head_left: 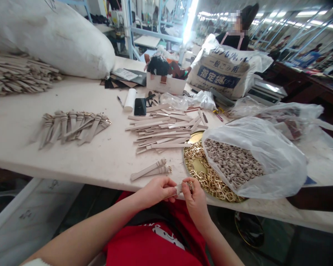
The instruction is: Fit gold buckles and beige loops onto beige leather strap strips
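Note:
At the table's front edge, my left hand (161,191) pinches a short beige strap (178,189). My right hand (194,197) is closed on the other end of the same strap, where a metallic glint shows between the fingers; they mostly hide that end. Just beyond my left hand lie a few folded beige straps with gold buckles (151,170). Loose flat beige strips (162,127) form a pile behind them. Right of my hands, a round gold tray (198,166) holds many gold buckles (215,187). An open plastic bag (277,159) of small beige loops (234,162) rests partly over it.
Finished-looking buckled straps (74,125) lie in a row at left, with a strip stack (16,74) and big white sack (63,37) behind. A phone (140,106), white box (166,85) and printed bag (222,70) stand farther back. Across the table is a person (235,38).

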{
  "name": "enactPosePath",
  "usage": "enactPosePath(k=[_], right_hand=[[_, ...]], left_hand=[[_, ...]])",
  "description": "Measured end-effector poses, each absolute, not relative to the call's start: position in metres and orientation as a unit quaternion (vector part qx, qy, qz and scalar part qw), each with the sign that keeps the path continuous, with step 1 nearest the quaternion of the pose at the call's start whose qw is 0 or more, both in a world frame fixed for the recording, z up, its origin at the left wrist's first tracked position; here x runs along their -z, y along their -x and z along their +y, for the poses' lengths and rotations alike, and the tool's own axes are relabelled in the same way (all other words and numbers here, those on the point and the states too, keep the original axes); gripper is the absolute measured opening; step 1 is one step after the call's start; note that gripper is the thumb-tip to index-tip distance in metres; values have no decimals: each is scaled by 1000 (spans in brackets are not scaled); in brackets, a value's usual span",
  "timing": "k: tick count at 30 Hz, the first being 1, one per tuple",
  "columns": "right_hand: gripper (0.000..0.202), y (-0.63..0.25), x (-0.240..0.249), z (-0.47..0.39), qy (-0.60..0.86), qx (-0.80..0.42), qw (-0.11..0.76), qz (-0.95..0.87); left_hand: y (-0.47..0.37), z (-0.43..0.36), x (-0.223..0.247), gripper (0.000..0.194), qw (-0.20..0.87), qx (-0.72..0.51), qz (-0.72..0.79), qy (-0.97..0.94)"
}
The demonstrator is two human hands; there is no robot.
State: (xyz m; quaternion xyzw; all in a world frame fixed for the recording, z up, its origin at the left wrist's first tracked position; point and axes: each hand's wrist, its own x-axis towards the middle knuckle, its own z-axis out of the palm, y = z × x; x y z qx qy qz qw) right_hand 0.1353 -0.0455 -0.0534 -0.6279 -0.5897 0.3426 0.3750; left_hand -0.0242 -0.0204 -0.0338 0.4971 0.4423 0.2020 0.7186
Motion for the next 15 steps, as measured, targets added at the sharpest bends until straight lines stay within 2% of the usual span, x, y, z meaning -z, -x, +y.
enactPosePath(k=[5, 10, 15], right_hand=[[15, -137, 56, -47, 581, -401, 348, -617], [13, -145, 52, -50, 564, -396, 285, -666], [14, -147, 48, -53, 539, -427, 284, -668]], left_hand=[[27, -23, 35, 28, 722, -215, 465, -466], [25, -24, 33, 25, 738, -194, 473, -441], [22, -27, 32, 23, 748, -193, 470, -428]])
